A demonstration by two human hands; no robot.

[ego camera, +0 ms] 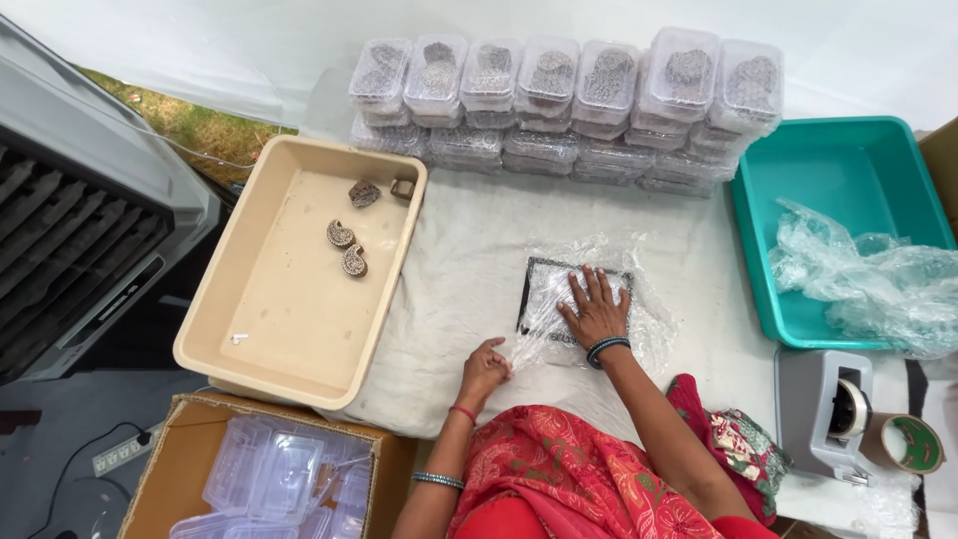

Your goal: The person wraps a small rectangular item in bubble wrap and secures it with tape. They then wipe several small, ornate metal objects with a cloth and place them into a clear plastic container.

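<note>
A flat dark rectangular block (539,284) lies on the white cloth (459,269) under a sheet of clear bubble wrap (639,269). My right hand (596,309) presses flat on the wrapped block, fingers spread. My left hand (485,369) pinches the near edge of the bubble wrap just left of the block.
A beige tray (289,329) at left holds several carved wooden stamps (344,235). Stacked clear boxes (559,100) of stamps line the back. A teal tub (848,180) with bubble wrap stands right. A tape dispenser (828,409), tape roll (910,442), carton of empty boxes (269,479) and cooler (80,220) surround.
</note>
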